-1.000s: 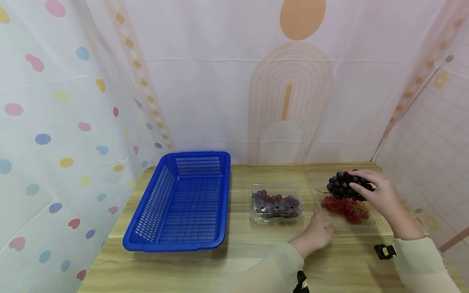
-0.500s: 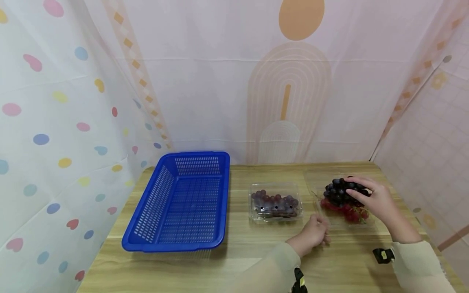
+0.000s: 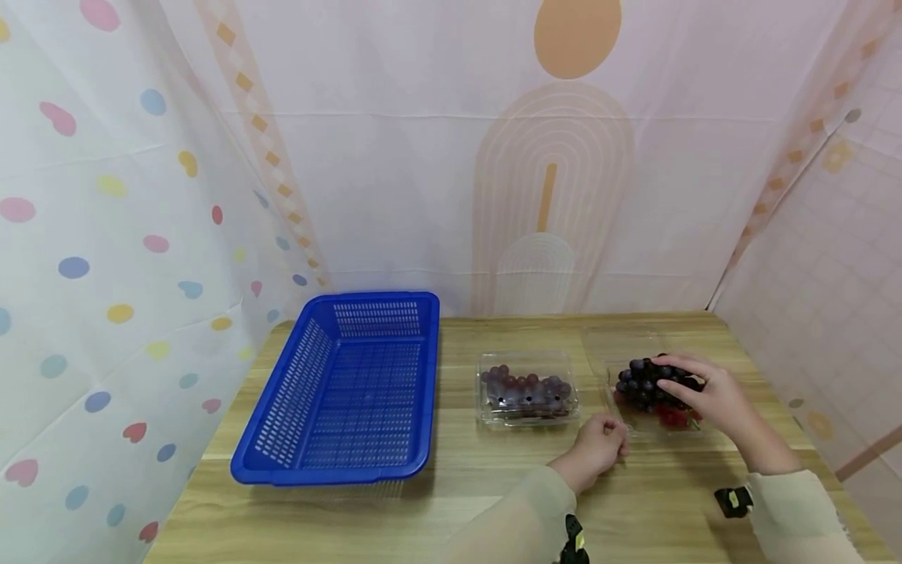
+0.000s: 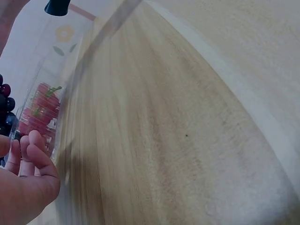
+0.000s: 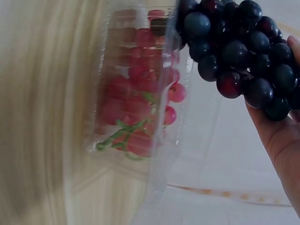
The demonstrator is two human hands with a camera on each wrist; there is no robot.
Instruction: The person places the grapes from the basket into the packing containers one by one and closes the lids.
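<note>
My right hand [image 3: 713,395] grips a bunch of dark grapes [image 3: 644,384] between thumb and fingers. The bunch hangs over a clear plastic box [image 5: 161,122] of red grapes [image 5: 136,89] and hides part of them in the head view. In the right wrist view the dark grapes are at the rim of that box. My left hand [image 3: 599,448] is beside the box's near left corner, fingers [image 4: 40,157] loosely curled, with nothing seen in them. Whether it touches the box, I cannot tell.
A shut clear box [image 3: 527,423] of reddish-purple grapes stands left of the open one. Farther left is a blue perforated basket [image 3: 430,392] with nothing in it. Behind the wooden table [image 3: 451,509] hangs a patterned curtain [image 3: 395,196].
My right hand has lowered the dark grapes toward the box of red grapes and slightly left. My left hand has drawn back a little from the box side, its fingers now more curled.
</note>
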